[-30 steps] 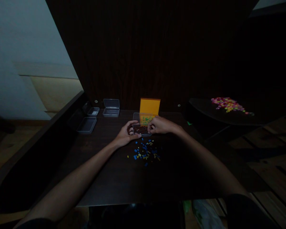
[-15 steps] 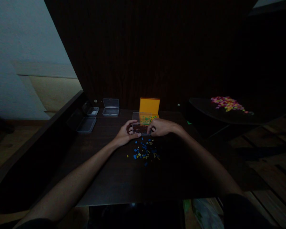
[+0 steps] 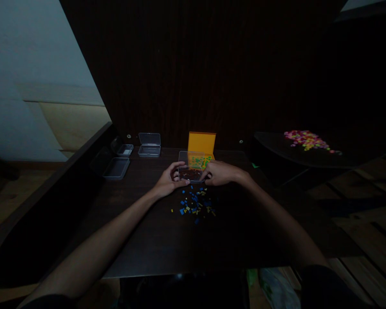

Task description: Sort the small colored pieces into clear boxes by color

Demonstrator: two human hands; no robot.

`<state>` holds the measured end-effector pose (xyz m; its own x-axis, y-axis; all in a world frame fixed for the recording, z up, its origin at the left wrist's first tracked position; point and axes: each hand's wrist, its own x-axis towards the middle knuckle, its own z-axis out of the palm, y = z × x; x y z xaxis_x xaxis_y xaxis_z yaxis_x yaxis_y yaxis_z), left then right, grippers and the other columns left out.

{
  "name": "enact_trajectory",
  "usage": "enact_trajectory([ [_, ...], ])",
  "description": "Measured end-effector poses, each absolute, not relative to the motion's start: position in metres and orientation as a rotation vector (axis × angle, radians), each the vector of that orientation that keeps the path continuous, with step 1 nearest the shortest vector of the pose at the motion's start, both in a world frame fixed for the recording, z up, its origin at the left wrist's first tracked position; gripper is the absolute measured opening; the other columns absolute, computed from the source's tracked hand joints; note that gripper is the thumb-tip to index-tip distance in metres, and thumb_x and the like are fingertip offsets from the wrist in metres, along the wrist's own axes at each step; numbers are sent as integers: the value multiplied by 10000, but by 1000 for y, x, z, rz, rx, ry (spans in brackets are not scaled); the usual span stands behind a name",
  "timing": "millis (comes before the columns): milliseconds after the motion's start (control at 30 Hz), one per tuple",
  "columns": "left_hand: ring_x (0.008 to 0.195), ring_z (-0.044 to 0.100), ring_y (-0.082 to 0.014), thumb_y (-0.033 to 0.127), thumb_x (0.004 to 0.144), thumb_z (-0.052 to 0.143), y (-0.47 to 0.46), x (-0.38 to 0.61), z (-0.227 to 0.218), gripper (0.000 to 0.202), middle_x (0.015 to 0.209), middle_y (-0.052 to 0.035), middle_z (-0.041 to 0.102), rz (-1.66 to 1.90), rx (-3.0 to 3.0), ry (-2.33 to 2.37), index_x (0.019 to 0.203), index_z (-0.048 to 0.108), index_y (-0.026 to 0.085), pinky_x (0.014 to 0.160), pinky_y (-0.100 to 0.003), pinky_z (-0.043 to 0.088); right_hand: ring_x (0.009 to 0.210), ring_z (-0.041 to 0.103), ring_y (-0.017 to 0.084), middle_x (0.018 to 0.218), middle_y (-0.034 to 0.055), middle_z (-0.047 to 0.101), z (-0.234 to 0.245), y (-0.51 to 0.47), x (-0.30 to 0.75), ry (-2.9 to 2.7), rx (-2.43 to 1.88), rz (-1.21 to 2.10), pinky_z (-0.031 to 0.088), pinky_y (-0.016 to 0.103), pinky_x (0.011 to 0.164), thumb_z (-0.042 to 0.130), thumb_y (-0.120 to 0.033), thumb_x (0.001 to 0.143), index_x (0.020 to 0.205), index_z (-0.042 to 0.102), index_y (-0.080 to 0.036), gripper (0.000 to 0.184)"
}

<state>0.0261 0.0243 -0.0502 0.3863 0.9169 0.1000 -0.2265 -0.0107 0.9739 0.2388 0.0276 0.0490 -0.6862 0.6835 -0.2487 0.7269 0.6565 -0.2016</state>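
A clear plastic box (image 3: 195, 182) with its lid raised stands on the dark table, with dark reddish-brown bits showing inside. My left hand (image 3: 170, 178) grips its left side, thumb along the near edge and fingers round the far corner. At the box's right end my right hand (image 3: 217, 173) is closed, its fingers curled and fingertips together; whatever they hold is hidden. Just behind, partly seen through the clear lid, is an open yellow box (image 3: 202, 142) with green pieces in it. Small blue and yellow pieces (image 3: 195, 205) lie scattered in front of the clear box.
More clear plastic boxes sit at the left: one open box (image 3: 149, 150), one small box (image 3: 126, 150) and one shallow box (image 3: 116, 168). A heap of pink and yellow pieces (image 3: 307, 140) rests on a dark surface at the right. A dark panel (image 3: 167, 77) rises behind the table.
My right hand has shifted slightly right, from over the inside of the clear box to its right edge. My left hand and the boxes stay in place.
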Motion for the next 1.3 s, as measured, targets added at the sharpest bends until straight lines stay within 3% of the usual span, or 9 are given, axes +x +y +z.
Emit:
enact_trajectory([
  [433, 1055, 609, -194, 129, 567, 799, 24, 27, -49, 671, 1313, -132, 521, 1037, 1236, 717, 1158, 486, 180, 958, -400, 481, 586, 528, 122, 690, 5, 663, 58, 25, 244, 2816, 1298, -303, 354, 235, 599, 572, -223, 737, 956, 745, -222, 279],
  [633, 1039, 609, -190, 131, 555, 801, 24, 27, -48, 684, 1301, -127, 530, 1042, 1241, 733, 1161, 487, 179, 957, -410, 476, 525, 492, 85, 602, -26, 611, 58, -3, 245, 2892, 1166, -591, 340, 211, 570, 587, -236, 782, 869, 728, -186, 173],
  [800, 988, 615, -164, 135, 560, 803, 23, 26, -47, 678, 1307, -129, 529, 1044, 1258, 744, 1163, 493, 176, 929, -378, 492, 700, 580, 128, 771, 8, 678, 36, -39, 246, 2842, 1041, -703, 387, 242, 672, 648, -319, 769, 944, 719, -224, 211],
  [967, 924, 616, -141, 144, 561, 805, 23, 26, -47, 666, 1295, -120, 538, 1045, 1293, 760, 1154, 505, 185, 872, -351, 518, 663, 599, 122, 770, -13, 687, 18, -58, 249, 2805, 1053, -840, 412, 239, 656, 629, -323, 800, 951, 700, -231, 191],
  [1300, 988, 619, -165, 143, 561, 807, 24, 26, -49, 682, 1291, -123, 532, 1039, 1270, 746, 1161, 486, 181, 943, -399, 480, 734, 629, 126, 903, 10, 715, 4, -66, 249, 2840, 988, -778, 420, 233, 676, 500, -282, 902, 1001, 680, -235, 212],
])
